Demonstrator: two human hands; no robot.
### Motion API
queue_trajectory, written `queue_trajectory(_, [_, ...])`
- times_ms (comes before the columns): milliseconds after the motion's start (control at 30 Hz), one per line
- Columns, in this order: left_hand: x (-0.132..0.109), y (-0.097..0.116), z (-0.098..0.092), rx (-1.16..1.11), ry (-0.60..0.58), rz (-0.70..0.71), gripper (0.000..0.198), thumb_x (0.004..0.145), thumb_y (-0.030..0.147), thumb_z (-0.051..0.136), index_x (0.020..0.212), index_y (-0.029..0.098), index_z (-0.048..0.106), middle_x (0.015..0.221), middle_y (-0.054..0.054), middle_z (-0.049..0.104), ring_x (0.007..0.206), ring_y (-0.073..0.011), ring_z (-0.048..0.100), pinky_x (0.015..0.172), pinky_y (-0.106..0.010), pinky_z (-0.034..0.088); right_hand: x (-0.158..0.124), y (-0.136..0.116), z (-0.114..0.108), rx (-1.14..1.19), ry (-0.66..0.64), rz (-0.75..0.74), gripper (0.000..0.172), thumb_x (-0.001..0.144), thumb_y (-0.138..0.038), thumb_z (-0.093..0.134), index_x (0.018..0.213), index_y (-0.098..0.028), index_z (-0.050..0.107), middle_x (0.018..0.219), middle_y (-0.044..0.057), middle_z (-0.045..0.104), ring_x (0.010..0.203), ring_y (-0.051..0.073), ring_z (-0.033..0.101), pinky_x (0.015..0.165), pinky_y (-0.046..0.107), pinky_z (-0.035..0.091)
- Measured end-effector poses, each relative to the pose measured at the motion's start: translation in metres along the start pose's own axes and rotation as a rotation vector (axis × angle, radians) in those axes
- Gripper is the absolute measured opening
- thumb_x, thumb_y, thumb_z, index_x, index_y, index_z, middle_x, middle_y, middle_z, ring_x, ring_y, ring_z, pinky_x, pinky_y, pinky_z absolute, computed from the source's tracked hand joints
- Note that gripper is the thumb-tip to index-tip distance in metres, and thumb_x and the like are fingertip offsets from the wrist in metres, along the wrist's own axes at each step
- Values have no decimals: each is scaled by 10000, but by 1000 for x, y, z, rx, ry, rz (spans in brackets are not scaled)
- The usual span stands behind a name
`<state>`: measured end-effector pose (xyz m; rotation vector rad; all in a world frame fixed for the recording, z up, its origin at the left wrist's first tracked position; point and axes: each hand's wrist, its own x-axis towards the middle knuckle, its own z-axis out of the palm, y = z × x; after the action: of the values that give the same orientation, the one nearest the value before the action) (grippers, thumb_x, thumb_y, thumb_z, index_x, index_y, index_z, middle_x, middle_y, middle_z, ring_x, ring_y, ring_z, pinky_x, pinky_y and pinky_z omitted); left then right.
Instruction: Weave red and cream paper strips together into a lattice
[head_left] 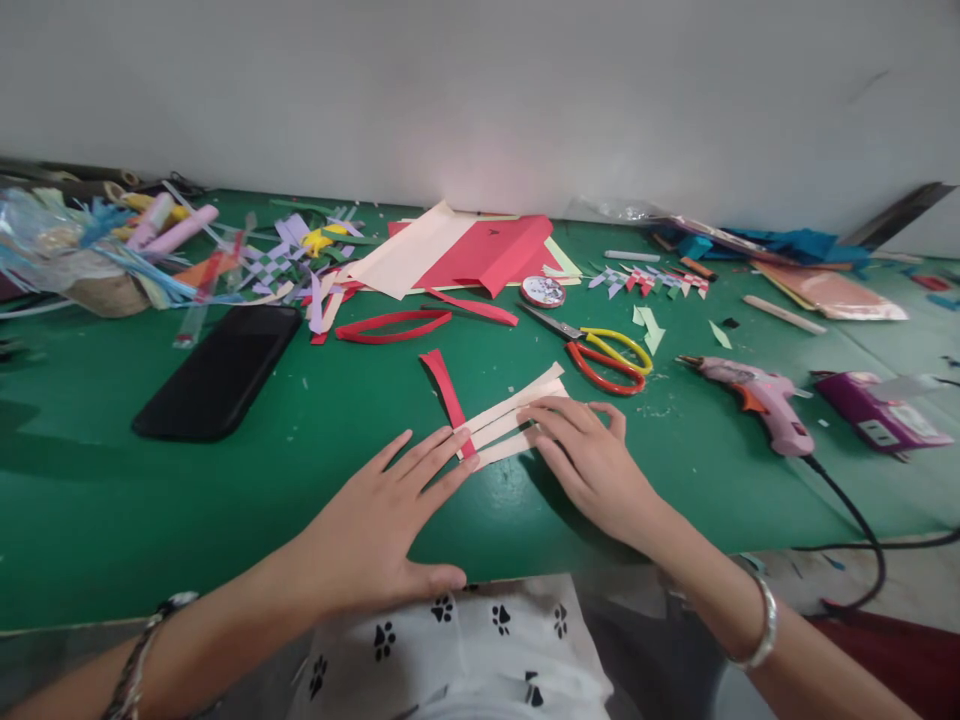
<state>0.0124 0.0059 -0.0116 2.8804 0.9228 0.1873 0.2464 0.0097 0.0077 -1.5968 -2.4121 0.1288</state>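
Several cream paper strips (501, 425) lie side by side on the green table, crossed at their left end by a red paper strip (445, 388). My left hand (375, 520) lies flat with fingers spread, its fingertips pressing the red strip where it meets the cream ones. Over the right part of the cream strips rests my right hand (589, 455), fingers bent down onto the paper; whether it pinches a strip is hidden. Just beyond are a looped red strip (394, 325), another red strip (480, 308) and scissors (600, 350) with red and yellow handles.
A black phone (219, 375) lies at the left, near a heap of paper scraps (292, 245). Red and cream sheets (480, 250) are stacked at the back. To the right sit a pink glue gun (757, 395), its cable, and a purple power box (877, 410).
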Motion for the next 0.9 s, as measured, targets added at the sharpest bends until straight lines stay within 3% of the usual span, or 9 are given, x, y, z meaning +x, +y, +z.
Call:
queue_trajectory(200, [1,1,-1,-5,-15,-18,767,770,672,313,1356,178,270,1383,-102,330,1264,-279,270,1004,-421,155,17,8,-1,-20,6,1,233,873,-228,340,985,-200,542,1098,61,581,997,204,509,813,361,253])
queue_trajectory(467, [1,2,-3,-5,-40,-28,745,776,653,331,1353,185,269,1403,-93,291,1275,-273,249,1006,-440,162,36,7,2,-117,31,-19,78,782,-200,477,760,-176,548,784,50,618,785,209,501,630,306,196])
queue_trajectory(700, [2,3,-4,-17,-75,-51,740,772,640,358,1351,187,269,1415,-86,262,1286,-272,226,1016,-450,169,42,3,-4,-116,-35,-232,262,733,-21,324,840,-140,531,812,62,629,751,168,532,776,330,203])
queue_trajectory(800, [2,4,-5,-20,-95,-55,744,778,644,334,1359,186,250,1419,-88,249,1288,-276,222,1013,-460,174,42,-2,-13,12,-158,-224,226,765,-108,387,941,-141,524,725,27,631,656,149,519,749,312,214])
queue_trajectory(900, [1,4,-6,-27,-101,-53,742,785,659,287,1360,190,251,1418,-93,249,1288,-284,221,1010,-471,172,43,-5,-20,164,-242,-143,169,797,-308,466,842,-166,545,657,-9,609,621,133,490,700,285,208])
